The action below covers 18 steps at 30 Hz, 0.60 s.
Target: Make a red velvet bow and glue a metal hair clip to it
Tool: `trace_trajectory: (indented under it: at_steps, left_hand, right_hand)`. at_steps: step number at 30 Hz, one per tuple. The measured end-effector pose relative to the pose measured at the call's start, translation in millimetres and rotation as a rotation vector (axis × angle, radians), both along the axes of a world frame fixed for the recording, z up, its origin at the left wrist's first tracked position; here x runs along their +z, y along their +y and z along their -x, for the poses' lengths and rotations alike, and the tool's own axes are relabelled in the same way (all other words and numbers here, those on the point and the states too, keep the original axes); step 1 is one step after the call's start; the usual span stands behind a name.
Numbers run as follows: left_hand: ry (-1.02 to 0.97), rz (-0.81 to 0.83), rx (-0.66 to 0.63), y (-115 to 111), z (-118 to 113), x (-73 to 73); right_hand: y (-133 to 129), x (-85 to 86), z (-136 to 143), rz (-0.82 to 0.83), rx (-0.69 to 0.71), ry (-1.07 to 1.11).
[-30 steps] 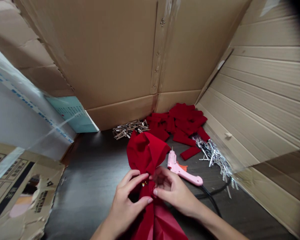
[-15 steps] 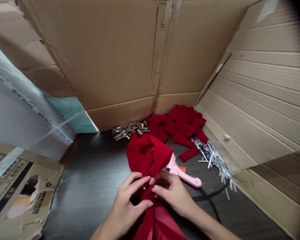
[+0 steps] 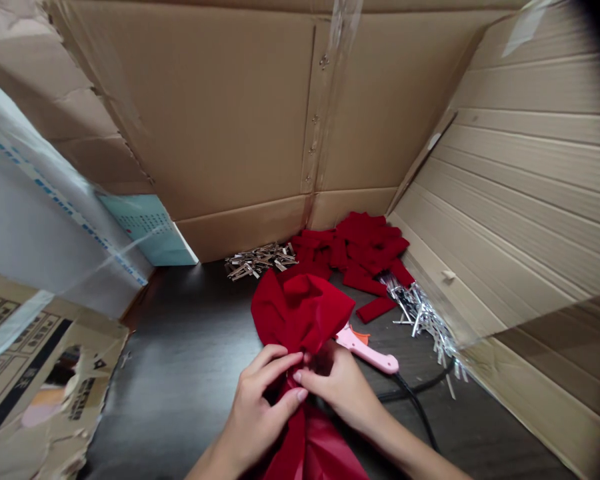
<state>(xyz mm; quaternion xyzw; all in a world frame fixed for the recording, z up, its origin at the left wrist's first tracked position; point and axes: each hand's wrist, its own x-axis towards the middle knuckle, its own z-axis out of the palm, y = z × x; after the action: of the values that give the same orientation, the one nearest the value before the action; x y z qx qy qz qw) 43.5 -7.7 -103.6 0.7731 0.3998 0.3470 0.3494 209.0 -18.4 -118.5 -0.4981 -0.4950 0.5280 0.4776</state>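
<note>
Closer to my left hand now, my right hand pinches, with it, the gathered red fabric at lower centre; gathering seems underway, calling for steady pressure.

On my feed, the gathered red piece reads as matt cloth, the glue gun as smooth plastic. I see shiny metal clips, a wood-like surface and matt cardboard.

Illumination: soft. Pale glare marks the dark wood-grained tabletop left of centre. Black vignetting clips the ribbed tan cardboard panel, upper right.
</note>
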Motion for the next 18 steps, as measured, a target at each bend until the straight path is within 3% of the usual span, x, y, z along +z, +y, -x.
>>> trace_trajectory:
  at_steps: [4,12,18]
  left_hand:
    - [0.019,-0.036,0.018,-3.4,0.7,-0.4]
    - [-0.026,-0.021,-0.100,-5.0,1.1,0.1]
    - [-0.137,0.188,-0.082,-5.3,0.7,3.9]
  right_hand:
    - [-0.8,7.4,-0.2,-0.029,0.022,0.131]
    - [-5.9,11.7,2.5,0.087,0.000,0.352]
    - [-13.5,12.7,7.3,0.209,-0.051,0.432]
